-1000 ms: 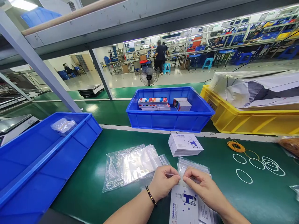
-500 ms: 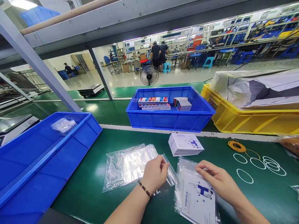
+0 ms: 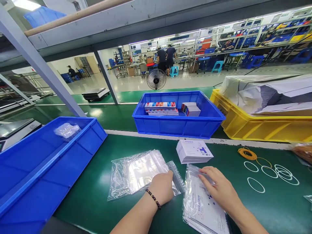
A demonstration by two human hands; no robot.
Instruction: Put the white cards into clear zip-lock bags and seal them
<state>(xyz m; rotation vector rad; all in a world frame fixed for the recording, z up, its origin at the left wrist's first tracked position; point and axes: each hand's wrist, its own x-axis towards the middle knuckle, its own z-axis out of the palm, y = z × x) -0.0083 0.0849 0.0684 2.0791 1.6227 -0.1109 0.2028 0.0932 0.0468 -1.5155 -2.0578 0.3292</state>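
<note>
My left hand [image 3: 162, 187], a dark bead bracelet at its wrist, is closed with curled fingers on a clear zip bag [image 3: 177, 177]. Beside it lies a loose pile of clear zip bags [image 3: 142, 172]. My right hand [image 3: 218, 185] rests on the upper part of bagged white booklets [image 3: 204, 208], its fingers stretched out and the thumb apart from them. Purple print shows through the plastic, partly covered by that hand. Behind the hands stands a neat stack of white printed booklets [image 3: 195, 152].
A blue bin [image 3: 177, 125] with printed boxes stands behind the stack. At left is a long blue bin [image 3: 80, 149] holding plastic bags. The yellow bin [image 3: 268, 128] is back right. Yellow rubber bands [image 3: 246, 152] and white rings [image 3: 255, 185] lie at right.
My left hand has turned over and moved slightly down on the zip bag. My right hand has slid left across the bagged booklets, and its thumb and fingers are farther apart.
</note>
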